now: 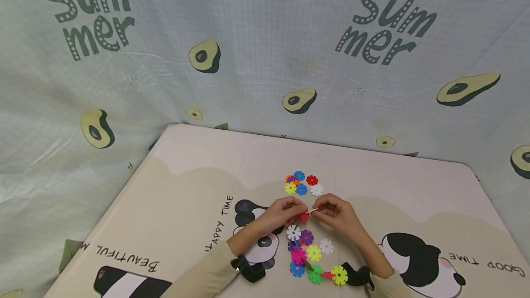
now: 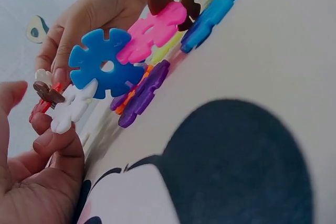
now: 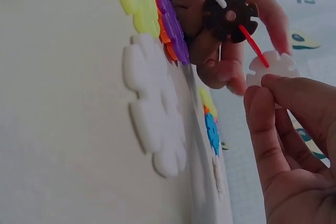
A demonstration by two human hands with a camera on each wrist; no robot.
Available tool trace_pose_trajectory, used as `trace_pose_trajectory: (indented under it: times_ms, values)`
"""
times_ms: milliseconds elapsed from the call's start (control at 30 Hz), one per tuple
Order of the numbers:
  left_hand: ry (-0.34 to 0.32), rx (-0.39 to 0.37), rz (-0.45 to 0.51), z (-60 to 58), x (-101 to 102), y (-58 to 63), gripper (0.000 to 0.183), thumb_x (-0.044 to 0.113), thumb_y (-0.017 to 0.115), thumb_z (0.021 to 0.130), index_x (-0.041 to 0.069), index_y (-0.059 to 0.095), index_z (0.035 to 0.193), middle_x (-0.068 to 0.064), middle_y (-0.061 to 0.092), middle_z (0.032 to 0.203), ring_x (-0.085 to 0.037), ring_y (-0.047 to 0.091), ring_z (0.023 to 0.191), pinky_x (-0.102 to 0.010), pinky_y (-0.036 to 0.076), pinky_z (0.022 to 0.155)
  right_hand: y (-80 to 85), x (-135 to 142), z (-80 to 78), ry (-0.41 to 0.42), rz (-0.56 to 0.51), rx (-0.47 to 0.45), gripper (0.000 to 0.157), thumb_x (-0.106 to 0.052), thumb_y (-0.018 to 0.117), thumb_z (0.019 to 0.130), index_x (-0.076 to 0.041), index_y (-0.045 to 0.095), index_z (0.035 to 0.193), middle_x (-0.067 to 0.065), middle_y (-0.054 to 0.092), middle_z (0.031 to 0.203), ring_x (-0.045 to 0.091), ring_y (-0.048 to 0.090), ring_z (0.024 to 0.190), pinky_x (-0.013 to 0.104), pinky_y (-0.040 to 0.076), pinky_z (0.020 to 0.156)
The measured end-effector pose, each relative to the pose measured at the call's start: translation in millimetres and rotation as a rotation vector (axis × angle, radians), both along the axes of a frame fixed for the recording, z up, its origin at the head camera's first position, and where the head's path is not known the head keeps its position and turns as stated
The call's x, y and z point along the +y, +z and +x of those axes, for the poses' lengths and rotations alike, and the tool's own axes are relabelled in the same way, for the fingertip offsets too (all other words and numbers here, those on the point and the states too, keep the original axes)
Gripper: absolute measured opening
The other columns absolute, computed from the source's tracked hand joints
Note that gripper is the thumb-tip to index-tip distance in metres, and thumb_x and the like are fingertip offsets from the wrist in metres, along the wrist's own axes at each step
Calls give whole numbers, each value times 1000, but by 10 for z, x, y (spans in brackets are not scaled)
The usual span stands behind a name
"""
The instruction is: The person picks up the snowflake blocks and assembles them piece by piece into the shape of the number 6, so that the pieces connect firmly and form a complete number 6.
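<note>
A chain of notched plastic flower discs runs up to both hands, with a green disc [image 1: 316,274] and a pink disc [image 1: 298,255] lower down. My left hand [image 1: 285,211] holds the chain's upper end, its fingertips at the red disc [image 1: 304,216]. In the right wrist view that red disc is edge-on, slotted between a brown disc [image 3: 231,16] and a white disc [image 3: 273,66]. My right hand [image 1: 337,215] pinches this white disc between thumb and fingers. A blue disc [image 2: 100,62] and another white disc [image 2: 74,107] come before the brown one.
Loose discs lie beyond the hands, among them a red disc [image 1: 312,180] and a yellow disc [image 1: 290,188]. Nearer, a purple disc [image 1: 307,237], a yellow disc [image 1: 314,253] and a white disc [image 1: 326,246] lie beside the chain on the panda-print tablecloth [image 1: 198,187].
</note>
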State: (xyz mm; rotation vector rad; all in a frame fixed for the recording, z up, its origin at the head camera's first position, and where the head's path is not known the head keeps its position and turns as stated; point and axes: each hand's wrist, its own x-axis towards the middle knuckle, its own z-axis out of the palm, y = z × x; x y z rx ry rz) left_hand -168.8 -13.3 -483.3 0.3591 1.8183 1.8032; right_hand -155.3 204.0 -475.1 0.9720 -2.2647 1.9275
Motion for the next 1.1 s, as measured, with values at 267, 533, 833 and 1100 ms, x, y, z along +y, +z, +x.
trace_pose_trajectory:
  times_ms: [267, 533, 833, 1100]
  values:
    - [-50, 32, -75, 16, -2, 16, 28, 25, 62, 97, 0, 69, 108, 0, 58, 70, -9, 43, 51, -19, 36, 48, -8, 22, 1, 31, 183, -148, 17, 4, 69, 86, 7, 59, 101, 16, 62, 89, 6, 61, 77, 19, 53, 69]
    - [-42, 11, -54, 7, -9, 11, 27, 22, 61, 97, -1, 68, 109, 2, 55, 68, -8, 41, 52, -18, 33, 47, -12, 19, 45, 138, 379, -197, 22, -15, 80, 81, -6, 69, 98, 6, 56, 87, 14, 46, 62, 20, 38, 55]
    - [-45, 16, -41, 0, -9, 3, 26, 20, 63, 96, -2, 68, 108, 2, 59, 70, -8, 43, 52, -18, 35, 48, -21, 29, 53, 159, 410, -195, 19, -16, 80, 81, -10, 67, 94, 2, 53, 79, 12, 44, 63, 20, 36, 55]
    - [-48, 17, -41, -3, -9, -23, 22, 15, 64, 95, -4, 67, 106, -4, 67, 80, -9, 47, 55, -16, 41, 53, -26, 217, 50, 168, 315, -352, 14, -11, 72, 88, -2, 63, 93, 0, 65, 83, 4, 56, 71, 19, 50, 65]
